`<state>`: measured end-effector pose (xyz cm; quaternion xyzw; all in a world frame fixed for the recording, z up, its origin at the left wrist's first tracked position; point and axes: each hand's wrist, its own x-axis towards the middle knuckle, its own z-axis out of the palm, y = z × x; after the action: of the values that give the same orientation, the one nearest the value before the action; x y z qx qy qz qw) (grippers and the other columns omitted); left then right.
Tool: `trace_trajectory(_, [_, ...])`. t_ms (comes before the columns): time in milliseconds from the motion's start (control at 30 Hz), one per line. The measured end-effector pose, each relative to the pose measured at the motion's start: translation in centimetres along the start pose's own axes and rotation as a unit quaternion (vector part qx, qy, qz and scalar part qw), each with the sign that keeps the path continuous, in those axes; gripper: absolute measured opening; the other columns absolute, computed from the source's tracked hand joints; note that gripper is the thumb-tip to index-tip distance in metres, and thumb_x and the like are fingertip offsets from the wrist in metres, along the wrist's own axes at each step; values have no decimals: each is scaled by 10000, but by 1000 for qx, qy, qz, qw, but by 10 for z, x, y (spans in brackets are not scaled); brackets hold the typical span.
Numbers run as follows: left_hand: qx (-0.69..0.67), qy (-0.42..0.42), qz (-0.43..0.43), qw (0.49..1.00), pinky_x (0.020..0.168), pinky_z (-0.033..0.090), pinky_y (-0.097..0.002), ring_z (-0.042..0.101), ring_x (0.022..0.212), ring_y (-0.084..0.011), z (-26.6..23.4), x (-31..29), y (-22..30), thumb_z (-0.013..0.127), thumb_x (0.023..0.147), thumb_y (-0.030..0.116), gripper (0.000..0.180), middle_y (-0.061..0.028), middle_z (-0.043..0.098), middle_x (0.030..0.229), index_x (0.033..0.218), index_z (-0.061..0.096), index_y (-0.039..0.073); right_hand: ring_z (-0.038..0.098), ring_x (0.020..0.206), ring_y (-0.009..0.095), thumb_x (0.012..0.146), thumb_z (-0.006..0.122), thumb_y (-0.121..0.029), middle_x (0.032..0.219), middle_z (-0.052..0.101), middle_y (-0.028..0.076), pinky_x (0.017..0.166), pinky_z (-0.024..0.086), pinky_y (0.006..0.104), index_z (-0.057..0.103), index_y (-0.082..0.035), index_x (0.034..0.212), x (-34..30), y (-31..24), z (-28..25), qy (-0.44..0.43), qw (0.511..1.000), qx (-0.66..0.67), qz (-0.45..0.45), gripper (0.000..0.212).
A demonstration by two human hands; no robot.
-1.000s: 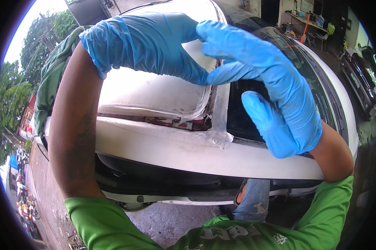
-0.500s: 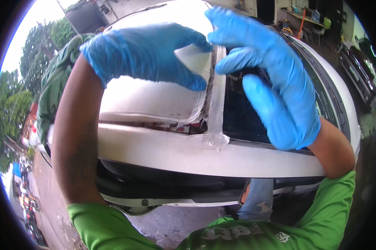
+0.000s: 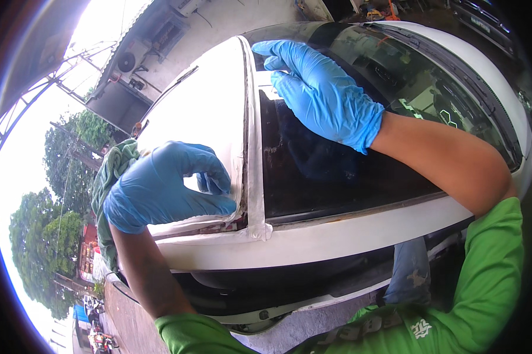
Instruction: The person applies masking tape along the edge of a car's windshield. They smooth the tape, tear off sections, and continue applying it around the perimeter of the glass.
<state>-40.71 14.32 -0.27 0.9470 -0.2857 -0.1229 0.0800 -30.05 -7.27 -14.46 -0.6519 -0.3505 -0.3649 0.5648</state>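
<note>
A strip of pale masking tape [image 3: 255, 171] runs across the car roof, between the white roof panel [image 3: 210, 100] and a dark glass panel [image 3: 330, 183]. My left hand [image 3: 171, 183], in a blue glove, is by the near corner of the white panel. Its fingers curve apart from the thumb, nothing seen between them, with the tips close to the tape. Over the dark panel, my right hand [image 3: 322, 88], also blue-gloved, has its fingers stretched toward the far part of the tape. A small whitish patch beneath those fingers is partly hidden. I cannot tell whether either hand touches the surface.
A green cloth [image 3: 121, 156] hangs over the car beyond my left wrist. The white roof rail [image 3: 313, 251] lies between me and the panels. The windshield [image 3: 419, 76] is to the right. A building wall [image 3: 230, 23] stands behind, with trees [image 3: 48, 242] at left.
My left hand has moved down and left, toward the near end of the tape. My right hand has shifted left and up, its fingers now straighter. The view has tilted and shifted.
</note>
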Motion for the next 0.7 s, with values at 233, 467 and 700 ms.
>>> trace_trajectory(233, [44,76,-14,996,712,495,-285,656,768,-105,1,12,4,831,810,41,98,-25,693,788,808,733,43,720,896,371,939,601,-122,1035,732,236,857,576,435,732,-5,1112,5,-1,-6,-50,998,-2,-43,247])
trace_trajectory(467, [220,276,32,935,1180,367,-416,485,1405,-320,12,34,-49,606,983,41,442,-159,549,1463,1420,546,47,579,625,193,791,730,-124,763,598,25,613,461,377,728,-62,1115,-37,-74,5,-85,944,-34,-316,330])
trace_trajectory(700, [189,450,-6,872,1148,371,-502,492,1372,-425,13,53,-43,580,987,53,373,-239,569,1412,1354,573,-15,500,576,178,869,678,-156,694,502,12,523,394,334,703,-20,1204,-28,-91,-27,-105,973,-8,-205,363])
